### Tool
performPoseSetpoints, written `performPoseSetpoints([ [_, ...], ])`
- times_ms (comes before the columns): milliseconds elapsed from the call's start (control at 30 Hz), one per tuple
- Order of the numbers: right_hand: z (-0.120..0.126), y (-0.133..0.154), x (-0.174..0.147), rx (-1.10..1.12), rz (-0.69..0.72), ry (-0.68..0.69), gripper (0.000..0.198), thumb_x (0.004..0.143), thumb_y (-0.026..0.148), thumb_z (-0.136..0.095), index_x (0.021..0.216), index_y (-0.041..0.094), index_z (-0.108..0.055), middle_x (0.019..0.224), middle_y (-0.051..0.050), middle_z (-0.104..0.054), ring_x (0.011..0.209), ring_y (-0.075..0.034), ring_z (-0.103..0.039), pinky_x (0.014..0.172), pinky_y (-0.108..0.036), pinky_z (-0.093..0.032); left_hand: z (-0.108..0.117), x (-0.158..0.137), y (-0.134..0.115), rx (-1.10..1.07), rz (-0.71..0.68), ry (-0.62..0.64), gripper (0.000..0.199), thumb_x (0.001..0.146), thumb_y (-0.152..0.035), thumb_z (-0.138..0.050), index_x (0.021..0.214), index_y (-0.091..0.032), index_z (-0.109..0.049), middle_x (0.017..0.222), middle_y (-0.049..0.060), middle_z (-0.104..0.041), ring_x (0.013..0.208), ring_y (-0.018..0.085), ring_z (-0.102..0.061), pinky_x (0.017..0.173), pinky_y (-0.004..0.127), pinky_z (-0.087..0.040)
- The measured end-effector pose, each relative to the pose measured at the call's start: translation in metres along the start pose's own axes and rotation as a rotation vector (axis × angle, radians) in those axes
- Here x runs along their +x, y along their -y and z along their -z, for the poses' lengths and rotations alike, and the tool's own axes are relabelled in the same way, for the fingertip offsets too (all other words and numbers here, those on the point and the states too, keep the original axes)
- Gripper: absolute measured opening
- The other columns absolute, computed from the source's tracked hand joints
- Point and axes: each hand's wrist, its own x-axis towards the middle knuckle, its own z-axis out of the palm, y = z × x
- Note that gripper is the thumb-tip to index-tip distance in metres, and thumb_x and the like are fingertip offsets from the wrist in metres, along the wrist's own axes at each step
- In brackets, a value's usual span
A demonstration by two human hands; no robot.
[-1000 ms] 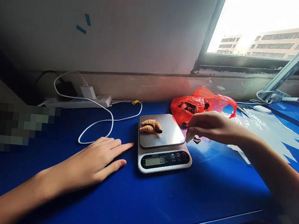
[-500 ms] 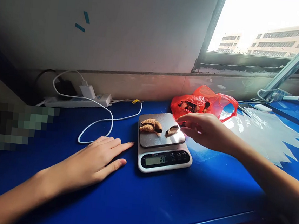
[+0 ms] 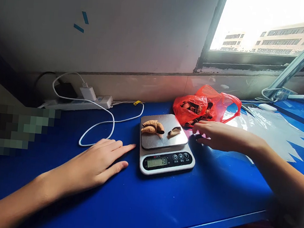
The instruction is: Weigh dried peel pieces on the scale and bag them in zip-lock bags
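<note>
A kitchen scale (image 3: 166, 165) with a white body and metal plate stands on the blue table, its display reading 7.8. On the plate's left lie curled, rough brown pieces that look like dried peel (image 3: 153, 127); a smaller peel piece (image 3: 174, 131) rests apart on the right. My left hand (image 3: 107, 160) lies flat on the table, open, its index fingertip close to the scale's left side. Beside the scale's right edge, my right hand (image 3: 219, 135) hovers with bent, parted fingers at the front of a red plastic bag (image 3: 222, 104) holding more brown pieces. I see nothing in that hand.
Clear plastic sheets or bags (image 3: 279, 130) lie at the right behind my right arm. A white power strip (image 3: 102, 102) with a charger (image 3: 88, 93) sits against the wall, and its white cable (image 3: 113, 124) loops across the table. The table's front edge (image 3: 211, 223) shows below.
My right hand has moved right, away from the scale plate, to the front of the red bag. My left hand, the peel pieces and the reading stay the same.
</note>
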Motion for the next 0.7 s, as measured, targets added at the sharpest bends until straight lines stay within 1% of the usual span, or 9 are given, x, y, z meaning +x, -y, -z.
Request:
performPoseSetpoints([
  [100, -0.005, 0.000, 0.008, -0.007, -0.002, -0.014, 0.011, 0.088, 0.016, -0.054, 0.086, 0.020, -0.065, 0.090, -0.008, -0.069, 0.073, -0.018, -0.059, 0.062, -0.029, -0.041, 0.000, 0.000, 0.000, -0.013, 0.008, 0.004, 0.049, 0.105, -0.040, -0.039, 0.148, -0.022, -0.053, 0.113, 0.010, -0.070, 0.105, 0.028, -0.065, 0.101, 0.045, -0.046],
  [167, -0.005, 0.000, 0.010, 0.000, -0.004, -0.025, 0.014, 0.089, 0.015, -0.051, 0.081, 0.020, -0.063, 0.086, -0.008, -0.067, 0.069, -0.017, -0.056, 0.060, -0.029, -0.038, 0.000, -0.001, 0.000, -0.021, 0.012, 0.014, 0.049, 0.105, -0.040, -0.039, 0.149, -0.022, -0.052, 0.114, 0.010, -0.069, 0.106, 0.028, -0.064, 0.102, 0.046, -0.045],
  [233, -0.005, 0.000, 0.012, 0.011, -0.008, -0.034, 0.019, 0.090, 0.014, -0.047, 0.078, 0.020, -0.061, 0.081, -0.007, -0.066, 0.064, -0.016, -0.053, 0.058, -0.029, -0.036, 0.000, -0.001, 0.000, -0.027, 0.016, 0.026, 0.049, 0.105, -0.040, -0.038, 0.149, -0.021, -0.052, 0.114, 0.010, -0.069, 0.106, 0.028, -0.064, 0.102, 0.047, -0.045],
  [300, -0.006, 0.000, 0.013, 0.023, -0.007, -0.034, 0.023, 0.091, 0.012, -0.044, 0.080, 0.021, -0.061, 0.078, -0.006, -0.066, 0.062, -0.016, -0.052, 0.057, -0.029, -0.036, 0.001, -0.001, -0.001, -0.029, 0.015, 0.033, 0.050, 0.105, -0.040, -0.038, 0.149, -0.021, -0.052, 0.114, 0.010, -0.069, 0.106, 0.028, -0.063, 0.102, 0.046, -0.045],
  [367, -0.006, 0.001, 0.013, 0.051, 0.003, -0.033, 0.025, 0.089, 0.009, -0.043, 0.087, 0.021, -0.064, 0.085, -0.007, -0.069, 0.068, -0.017, -0.057, 0.060, -0.029, -0.040, 0.002, 0.000, -0.002, -0.027, 0.012, 0.034, 0.050, 0.105, -0.040, -0.038, 0.149, -0.020, -0.052, 0.113, 0.010, -0.069, 0.106, 0.028, -0.063, 0.101, 0.045, -0.045],
  [433, -0.007, 0.001, 0.014, 0.093, 0.019, -0.032, 0.029, 0.086, 0.006, -0.043, 0.096, 0.022, -0.066, 0.096, -0.008, -0.072, 0.077, -0.019, -0.063, 0.066, -0.029, -0.045, 0.002, 0.001, -0.002, -0.022, 0.008, 0.030, 0.050, 0.105, -0.039, -0.038, 0.149, -0.021, -0.052, 0.113, 0.010, -0.069, 0.105, 0.028, -0.064, 0.100, 0.045, -0.046],
  [500, -0.009, 0.001, 0.014, 0.126, 0.029, -0.034, 0.033, 0.085, 0.005, -0.044, 0.101, 0.022, -0.067, 0.103, -0.008, -0.073, 0.085, -0.021, -0.066, 0.070, -0.030, -0.048, 0.001, 0.001, -0.001, -0.016, 0.006, 0.023, 0.049, 0.105, -0.039, -0.039, 0.149, -0.021, -0.052, 0.112, 0.010, -0.069, 0.105, 0.027, -0.064, 0.100, 0.044, -0.046],
  [700, -0.011, 0.005, 0.013, 0.147, 0.024, -0.062, 0.036, 0.081, 0.003, -0.045, 0.101, 0.023, -0.068, 0.103, -0.007, -0.074, 0.085, -0.022, -0.068, 0.070, -0.031, -0.049, 0.000, 0.000, 0.000, 0.003, -0.014, -0.017, 0.047, 0.105, -0.040, -0.041, 0.146, -0.023, -0.055, 0.109, 0.008, -0.070, 0.101, 0.026, -0.066, 0.097, 0.040, -0.048],
])
